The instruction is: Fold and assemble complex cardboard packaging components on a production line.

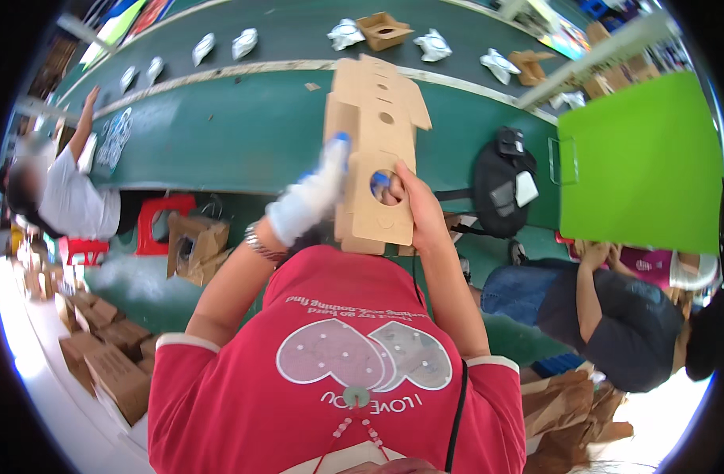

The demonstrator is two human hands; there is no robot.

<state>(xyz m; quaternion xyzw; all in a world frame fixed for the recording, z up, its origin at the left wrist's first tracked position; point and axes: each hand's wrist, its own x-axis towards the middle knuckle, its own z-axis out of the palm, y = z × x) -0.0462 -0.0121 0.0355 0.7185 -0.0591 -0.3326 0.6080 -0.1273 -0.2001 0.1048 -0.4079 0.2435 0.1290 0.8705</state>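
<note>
The tan cardboard piece (363, 150) is between the two hands, its far end reaching over the green counter (220, 118). It looks light and dry, stiff along its length but likely to bend at creases and tear around cut-outs, so the long edges seem the safest hold. The fingers of the right hand (419, 204) close around the right edge; the gloved left hand (313, 193) blurs beside the left edge, its grip impossible to tell.
</note>
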